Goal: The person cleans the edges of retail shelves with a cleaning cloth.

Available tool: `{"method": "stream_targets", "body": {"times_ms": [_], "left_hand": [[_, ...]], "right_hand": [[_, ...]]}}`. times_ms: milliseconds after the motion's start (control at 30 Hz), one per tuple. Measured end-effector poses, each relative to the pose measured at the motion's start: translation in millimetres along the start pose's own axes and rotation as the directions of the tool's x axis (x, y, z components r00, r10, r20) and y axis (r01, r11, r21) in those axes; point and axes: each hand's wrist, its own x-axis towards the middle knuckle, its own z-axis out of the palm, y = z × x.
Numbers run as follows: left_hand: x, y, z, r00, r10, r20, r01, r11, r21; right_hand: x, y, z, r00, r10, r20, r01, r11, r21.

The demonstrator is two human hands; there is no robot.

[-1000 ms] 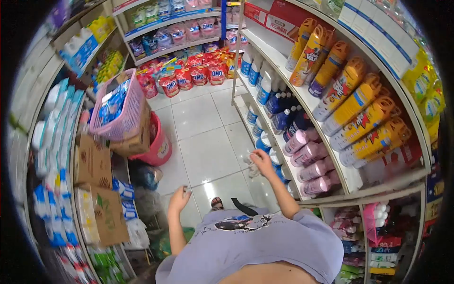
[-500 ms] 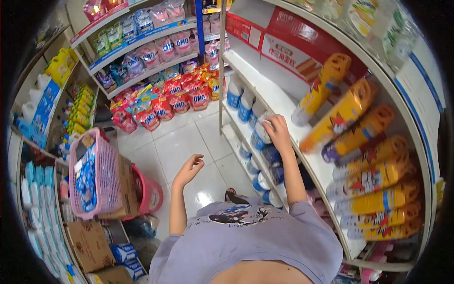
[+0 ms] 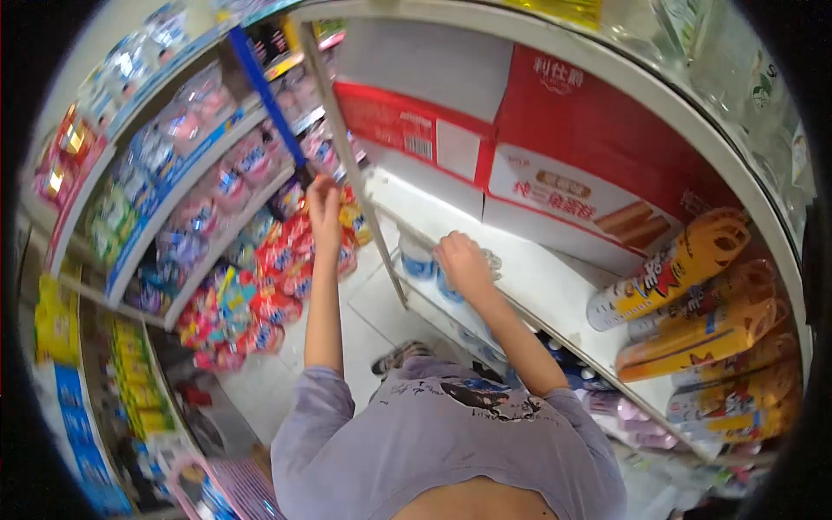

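Observation:
My right hand (image 3: 464, 260) lies on the front edge of a white shelf (image 3: 529, 277), closed over a pale crumpled cloth (image 3: 492, 259) that sticks out past the fingers. Just below the hand stand white bottles with blue labels (image 3: 419, 262). My left hand (image 3: 323, 204) is raised with its fingers apart and holds nothing. It is close beside the shelf unit's white upright post (image 3: 342, 152); whether it touches the post is unclear. Red and white cartons (image 3: 555, 186) stand at the back of the shelf.
Yellow and orange spray cans (image 3: 685, 260) lie stacked on the shelf to the right. Red detergent pouches (image 3: 286, 260) sit on the floor across the aisle, with bagged goods on racks (image 3: 186, 186) above them. A pink basket (image 3: 225, 494) is at the bottom left.
The view has risen from the lower shelves to the upper one. My right hand has moved from the bottle tops up onto the white shelf edge. My left hand has lifted toward the post.

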Motion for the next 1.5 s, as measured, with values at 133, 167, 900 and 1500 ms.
{"method": "stream_targets", "body": {"times_ms": [133, 167, 900, 1500], "left_hand": [[122, -74, 2, 0.959, 0.171, -0.227, -0.129, 0.973, 0.189], [143, -90, -2, 0.969, 0.173, -0.175, -0.115, 0.948, 0.298], [124, -138, 34, 0.929, 0.370, 0.004, -0.369, 0.925, 0.088], [97, -123, 57, 0.920, 0.385, 0.076, -0.384, 0.923, -0.024]], "right_hand": [[66, -12, 71, 0.975, 0.130, 0.178, -0.145, 0.987, 0.073], [99, -42, 42, 0.824, 0.395, 0.407, -0.463, 0.883, 0.080], [4, -25, 16, 0.822, 0.470, -0.321, -0.553, 0.792, -0.259], [34, -34, 43, 0.674, 0.554, -0.489, -0.738, 0.535, -0.412]]}}
